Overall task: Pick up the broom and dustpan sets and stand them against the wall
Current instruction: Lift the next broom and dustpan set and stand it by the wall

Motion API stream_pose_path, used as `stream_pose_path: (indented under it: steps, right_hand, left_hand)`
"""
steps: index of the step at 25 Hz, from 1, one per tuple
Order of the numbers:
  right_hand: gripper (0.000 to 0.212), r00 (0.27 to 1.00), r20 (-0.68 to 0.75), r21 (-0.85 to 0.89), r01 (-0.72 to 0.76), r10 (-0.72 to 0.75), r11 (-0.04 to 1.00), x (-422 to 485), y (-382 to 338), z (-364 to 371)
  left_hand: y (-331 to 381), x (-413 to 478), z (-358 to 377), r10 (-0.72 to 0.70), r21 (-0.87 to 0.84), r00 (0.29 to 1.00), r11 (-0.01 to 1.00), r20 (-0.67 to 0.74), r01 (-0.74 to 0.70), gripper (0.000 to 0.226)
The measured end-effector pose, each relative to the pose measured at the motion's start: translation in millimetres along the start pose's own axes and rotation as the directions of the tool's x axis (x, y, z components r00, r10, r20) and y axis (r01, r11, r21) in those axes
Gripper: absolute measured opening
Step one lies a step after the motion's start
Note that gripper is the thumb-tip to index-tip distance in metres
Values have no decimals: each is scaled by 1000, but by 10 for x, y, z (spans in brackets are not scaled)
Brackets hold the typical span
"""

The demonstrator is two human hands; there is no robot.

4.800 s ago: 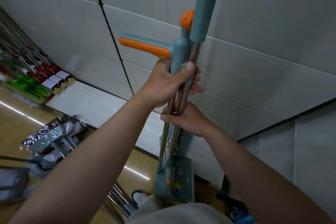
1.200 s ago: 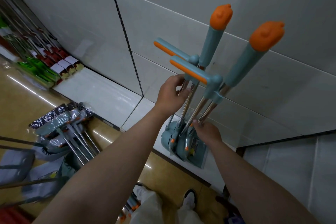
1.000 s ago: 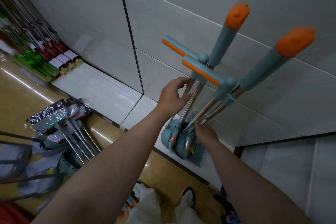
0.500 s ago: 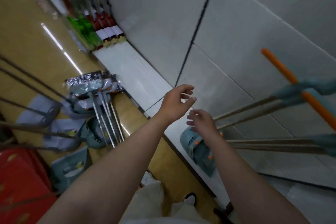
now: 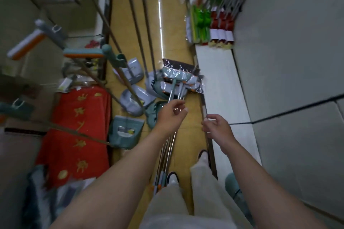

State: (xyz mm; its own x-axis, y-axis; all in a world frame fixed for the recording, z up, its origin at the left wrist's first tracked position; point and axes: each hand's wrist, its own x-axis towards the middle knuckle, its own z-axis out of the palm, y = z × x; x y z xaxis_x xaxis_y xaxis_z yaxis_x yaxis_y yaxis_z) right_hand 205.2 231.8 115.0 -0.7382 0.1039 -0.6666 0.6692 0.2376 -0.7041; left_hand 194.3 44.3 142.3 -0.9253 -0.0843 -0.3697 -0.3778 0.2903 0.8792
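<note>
On the yellow floor [image 5: 188, 117] beside the white ledge [image 5: 221, 87], bundled broom and dustpan sets [image 5: 178, 82] lie flat: teal heads in plastic wrap, steel poles, probably light, stiff, slippery, best gripped mid-pole. Left hand [image 5: 170, 115] and right hand [image 5: 216, 127] hover half-open, empty

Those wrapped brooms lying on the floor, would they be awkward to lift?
Probably slippery: the wrapped broom heads sit in shiny film. The long metal poles look stiff, but the bundle may splay. Likely top-heavy, apt to swing if the left hand lifts one end.
</note>
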Motion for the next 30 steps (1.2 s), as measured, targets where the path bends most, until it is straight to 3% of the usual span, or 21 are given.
stream_pose_path:
  steps: [7,12,21,26,30]
  right_hand:
    - [22,990,140,-107,26,-11,994,1305,-238,279]
    - [22,967,246,-234,1,59,972,2586,-157,335]
    - [30,930,368,-422,160,7,892,4345,-62,630]
    - [29,912,410,-482,202,16,852,4897,260,865]
    - [27,904,428,-507,232,8,830,5216,603,1128]
  left_hand:
    - [-358,861,-8,-171,-20,977,985,-127,170,19]
    - [-712,1991,506,-370,-37,902,928,-222,372,24]
    - [-1703,3488,855,-458,77,855,869,-243,488,12]
    - [-2682,3923,941,-645,-2,712,741,-277,671,32]
    - [-3428,4228,1137,-650,-29,715,744,-257,667,45]
